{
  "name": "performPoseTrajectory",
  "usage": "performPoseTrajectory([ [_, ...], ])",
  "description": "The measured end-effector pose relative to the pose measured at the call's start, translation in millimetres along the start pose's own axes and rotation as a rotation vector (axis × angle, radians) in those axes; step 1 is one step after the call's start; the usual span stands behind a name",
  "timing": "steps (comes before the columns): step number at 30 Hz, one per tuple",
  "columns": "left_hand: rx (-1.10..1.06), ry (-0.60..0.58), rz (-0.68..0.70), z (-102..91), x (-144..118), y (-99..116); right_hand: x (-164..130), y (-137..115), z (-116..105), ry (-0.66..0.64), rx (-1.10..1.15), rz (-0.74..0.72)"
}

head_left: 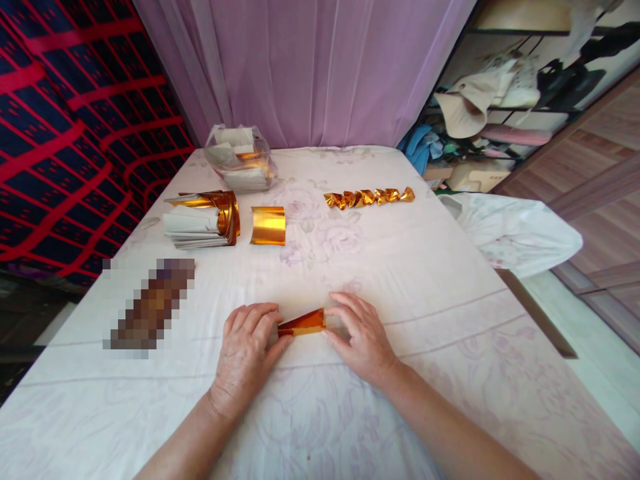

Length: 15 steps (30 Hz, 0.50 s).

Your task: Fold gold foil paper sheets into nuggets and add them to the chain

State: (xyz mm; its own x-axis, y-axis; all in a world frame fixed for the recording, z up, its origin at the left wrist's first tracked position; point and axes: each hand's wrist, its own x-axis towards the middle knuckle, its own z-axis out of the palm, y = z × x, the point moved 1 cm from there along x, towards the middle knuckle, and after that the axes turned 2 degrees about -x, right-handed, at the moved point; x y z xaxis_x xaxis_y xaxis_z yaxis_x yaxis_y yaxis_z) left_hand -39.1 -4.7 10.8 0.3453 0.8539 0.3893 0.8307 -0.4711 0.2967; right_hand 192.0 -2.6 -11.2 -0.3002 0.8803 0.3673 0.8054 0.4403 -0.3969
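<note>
A folded strip of gold foil paper [303, 323] lies on the white floral sheet [400, 280] near the front. My left hand [247, 350] pinches its left end and my right hand [361, 337] holds its right end, both pressing it down against the sheet. Farther back lies a curved single gold sheet [268, 225]. To the left of that sits a stack of gold and white papers [203, 219]. A row of several finished folded gold pieces [369, 197] lies at the back right.
A clear plastic bag of paper stacks [241, 160] stands at the back left. A blurred-out patch [150, 307] covers something on the left. A pink curtain [310, 67] hangs behind, shelves with clothes [500, 100] at the right, a patterned red cloth [65, 133] on the left.
</note>
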Motion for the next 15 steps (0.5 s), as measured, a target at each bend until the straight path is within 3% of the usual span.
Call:
performPoseTrajectory([
  [10,-0.098,-0.086,0.089,-3.6,1.3,3.5,0.3,-4.0,-3.5,0.012,0.023,-0.044],
  [15,-0.187,-0.04,0.118,1.1,-2.0,-1.3,1.1,-3.9,-5.0,0.037,0.052,-0.122],
])
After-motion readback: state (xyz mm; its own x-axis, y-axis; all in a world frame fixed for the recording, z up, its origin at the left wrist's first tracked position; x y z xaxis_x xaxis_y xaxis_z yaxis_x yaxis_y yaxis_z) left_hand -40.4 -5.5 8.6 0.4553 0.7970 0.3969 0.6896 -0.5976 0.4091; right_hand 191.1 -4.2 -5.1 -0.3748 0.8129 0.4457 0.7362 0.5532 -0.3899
